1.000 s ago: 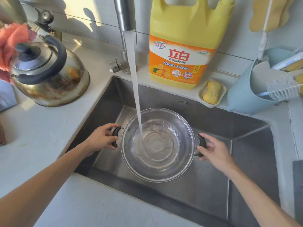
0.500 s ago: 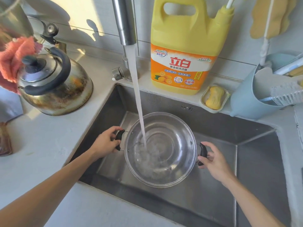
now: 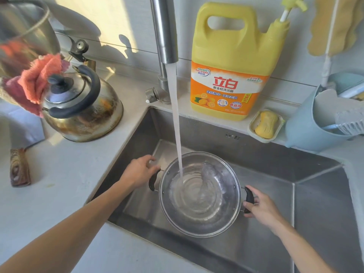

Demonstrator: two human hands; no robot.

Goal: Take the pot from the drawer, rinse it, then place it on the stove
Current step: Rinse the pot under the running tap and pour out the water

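Water [image 3: 176,123] pours from the tap [image 3: 164,30] into the pot [image 3: 200,194], which I see held low inside the sink [image 3: 266,154], toward its front left. In the head view, the one view I have, the whole scene sits lower and further right than half a second ago, and the kettle [image 3: 82,107] and the orange cloth [image 3: 39,77] now show more fully on the left counter [image 3: 59,184].

My left hand [image 3: 140,171] has changed most: earlier it wrapped the pot's left handle [image 3: 152,180], now the fingers are spread wide and only loosely touch the top of that handle. My right hand [image 3: 263,208] is closed on the right handle [image 3: 248,198], as before. The stream lands left of the pot's centre, and the water inside swirls in rings, with a ridge thrown up on the far side.

The pot's rim stands apart from every sink wall; the left wall is the nearest, just beyond the left hand. Bare sink floor lies open to the right, up to a step in the basin. On the back ledge the yellow soap jug [image 3: 230,62] stands right of the tap, then a soap dish [image 3: 266,126] and a blue tub [image 3: 311,125] with brushes, all well clear of the pot. A wooden handle [image 3: 19,168] lies on the counter at far left.
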